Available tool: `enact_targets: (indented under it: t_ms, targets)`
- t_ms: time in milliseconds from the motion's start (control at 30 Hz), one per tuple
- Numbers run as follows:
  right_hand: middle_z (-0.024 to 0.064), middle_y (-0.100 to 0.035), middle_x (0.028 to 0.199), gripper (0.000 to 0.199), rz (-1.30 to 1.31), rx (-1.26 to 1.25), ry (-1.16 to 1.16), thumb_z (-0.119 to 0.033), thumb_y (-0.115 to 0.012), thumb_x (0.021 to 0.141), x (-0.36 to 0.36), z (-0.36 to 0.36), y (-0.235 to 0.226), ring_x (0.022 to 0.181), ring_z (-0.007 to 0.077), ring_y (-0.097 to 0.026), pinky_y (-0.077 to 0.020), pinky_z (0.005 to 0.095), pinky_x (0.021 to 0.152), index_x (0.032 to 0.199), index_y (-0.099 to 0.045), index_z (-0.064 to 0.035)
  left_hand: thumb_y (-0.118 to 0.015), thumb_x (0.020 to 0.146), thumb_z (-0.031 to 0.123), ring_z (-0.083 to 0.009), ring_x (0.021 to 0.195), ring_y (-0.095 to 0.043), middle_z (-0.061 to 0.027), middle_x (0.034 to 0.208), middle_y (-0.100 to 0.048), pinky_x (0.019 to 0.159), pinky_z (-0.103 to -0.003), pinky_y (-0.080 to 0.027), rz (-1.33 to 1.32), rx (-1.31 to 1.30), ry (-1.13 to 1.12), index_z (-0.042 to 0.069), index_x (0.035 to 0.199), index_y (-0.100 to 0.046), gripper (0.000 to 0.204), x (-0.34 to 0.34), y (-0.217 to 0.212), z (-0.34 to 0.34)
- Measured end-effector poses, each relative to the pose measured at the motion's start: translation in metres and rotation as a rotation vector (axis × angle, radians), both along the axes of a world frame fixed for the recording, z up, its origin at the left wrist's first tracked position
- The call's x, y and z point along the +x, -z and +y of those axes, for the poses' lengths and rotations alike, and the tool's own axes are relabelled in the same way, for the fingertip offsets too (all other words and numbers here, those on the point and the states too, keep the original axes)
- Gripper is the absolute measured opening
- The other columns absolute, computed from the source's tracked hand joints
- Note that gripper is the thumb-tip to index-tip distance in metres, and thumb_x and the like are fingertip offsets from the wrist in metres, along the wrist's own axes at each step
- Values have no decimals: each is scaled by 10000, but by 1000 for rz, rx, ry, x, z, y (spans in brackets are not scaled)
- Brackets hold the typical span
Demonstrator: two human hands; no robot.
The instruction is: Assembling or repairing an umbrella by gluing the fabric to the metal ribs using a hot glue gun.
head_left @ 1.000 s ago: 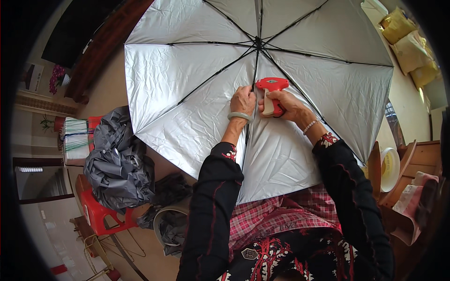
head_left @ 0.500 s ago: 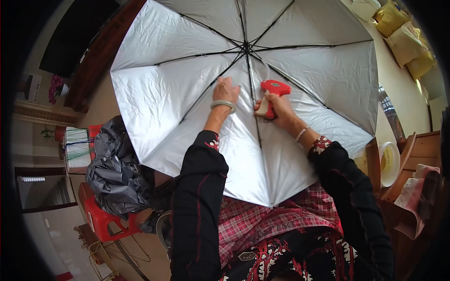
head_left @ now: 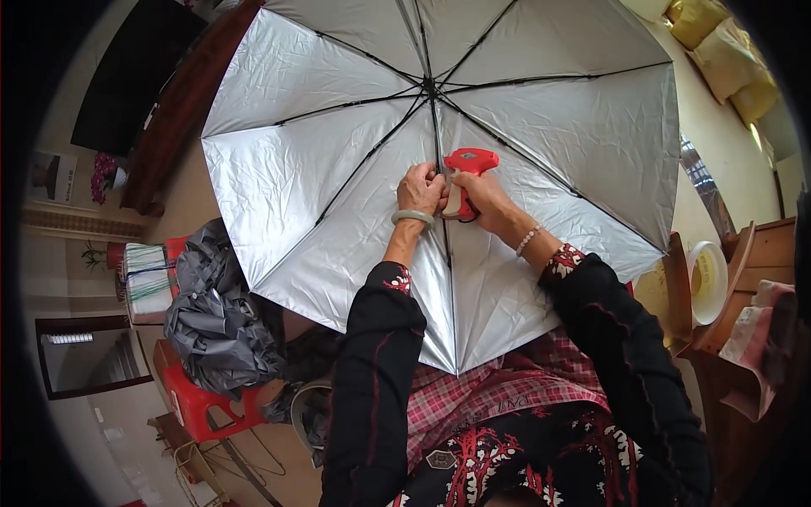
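Note:
An opened umbrella (head_left: 363, 262) with a silvery inside lies spread before me, its black ribs (head_left: 372, 150) meeting at a dark hub (head_left: 430, 85). My right hand (head_left: 492, 203) is wrapped round a red and white tagging gun (head_left: 471, 160), its nose pointing away from me. Beside the gun, the bent fingers of my left hand (head_left: 418, 188) are closed at the rib running from the hub toward me. The fingertips and the gun's tip are very close together. Part of that rib is hidden behind the fingers.
Crumpled dark grey cloth (head_left: 220, 313) is heaped at left above a red plastic stool (head_left: 203, 410). Behind it stands a stack of white bundles tied with green string (head_left: 145, 272). At right are a white bucket (head_left: 710, 283) and a wooden chair (head_left: 760, 253).
My left hand has come right and slightly down to the rib, closing its fingers there. The tagging gun has shifted left, meeting it. The umbrella has turned slightly, its hub moving left.

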State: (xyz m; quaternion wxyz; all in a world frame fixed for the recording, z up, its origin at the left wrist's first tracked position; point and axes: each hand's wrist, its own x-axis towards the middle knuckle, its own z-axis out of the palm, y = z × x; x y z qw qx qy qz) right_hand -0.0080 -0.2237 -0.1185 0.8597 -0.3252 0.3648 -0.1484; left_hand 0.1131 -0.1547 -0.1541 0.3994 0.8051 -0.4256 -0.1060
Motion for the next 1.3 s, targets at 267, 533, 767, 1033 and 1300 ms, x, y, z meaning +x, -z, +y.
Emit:
enact_targets:
  t_ms: [267,533,767,1033,1300]
  targets:
    - [133,-586,761,223,-32,117,-26,-121,-471,816,-6,-6,-3,602,250,-614,-528,399,550,977,-468,33,-578,716,234,-253,706,-616,-144,793,-622,658,-332,-480,19,64,25,4,918,-617,309,2,2,-2]
    - [124,-582,749,228,11,8,-37,-128,-472,816,-2,-2,6,577,242,-607,-522,385,526,975,-472,36,-578,716,212,-239,683,-617,-132,760,-621,640,-324,-481,40,46,4,1,889,-613,275,2,8,-3]
    - [131,-602,830,247,-180,278,-74,-160,-517,824,-19,-15,-1,737,258,-621,-524,449,698,1023,-478,-18,-574,712,202,-240,694,-615,-131,762,-622,652,-322,-480,14,26,4,7,886,-616,264,1,4,-3]
    - [167,-612,898,298,-265,325,-148,-190,-529,835,-19,-28,17,764,282,-629,-514,481,727,1087,-463,-47,-569,716,193,-245,701,-613,-134,795,-627,660,-325,-481,27,45,17,10,903,-619,267,1,2,-3]
    - [154,-608,868,298,-280,282,-125,-198,-559,822,-22,-24,11,763,262,-621,-518,440,715,1049,-477,-24,-538,710,175,-282,711,-591,-142,787,-605,669,-364,-467,45,-7,6,28,883,-617,240,-1,4,-3]
